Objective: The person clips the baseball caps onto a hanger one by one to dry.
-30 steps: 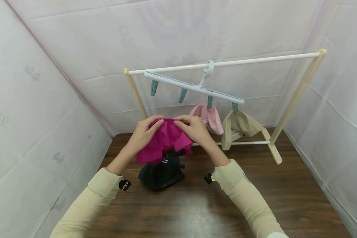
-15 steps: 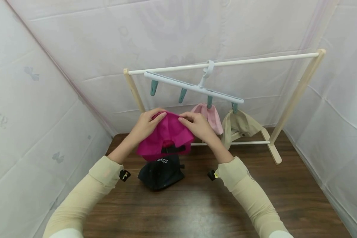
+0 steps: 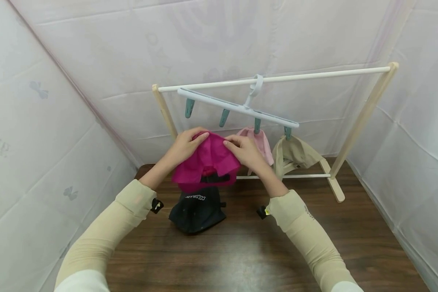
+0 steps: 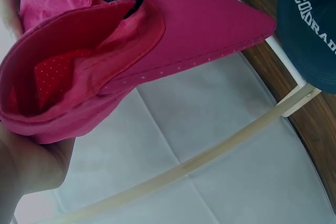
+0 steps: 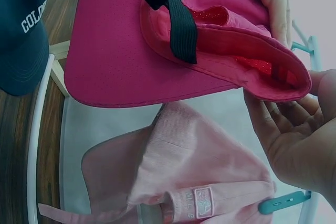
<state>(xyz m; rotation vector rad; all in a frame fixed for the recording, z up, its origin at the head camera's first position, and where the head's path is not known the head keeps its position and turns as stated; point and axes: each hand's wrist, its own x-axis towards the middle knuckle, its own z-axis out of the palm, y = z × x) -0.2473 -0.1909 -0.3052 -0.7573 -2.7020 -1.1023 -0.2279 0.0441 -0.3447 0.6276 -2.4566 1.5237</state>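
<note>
Both hands hold up a magenta cap [image 3: 215,156] in front of the drying rack. My left hand [image 3: 185,147] pinches its upper edge on the left, thumb on the near side. On the right, my right hand [image 3: 246,151] grips the same edge between thumb and fingers. A black strap with a buckle [image 5: 181,24] crosses the cap's back opening in the right wrist view, and its brim points down. Below it, a dark cap [image 3: 197,211] with white lettering lies on the table. The pale blue hanger [image 3: 237,106] hangs just beyond, its two left clips bare.
A white rail [image 3: 314,75] on wooden posts carries the hanger. From its right clips hang a pink cap [image 3: 263,148] and a beige cap [image 3: 295,154], close beside my right hand. The brown table [image 3: 314,227] ends against white fabric walls [image 3: 33,162].
Both hands have raised the magenta cap and carried it slightly right, toward the hanger. More of the dark cap's lettering shows beneath it. The hung caps stay where they were.
</note>
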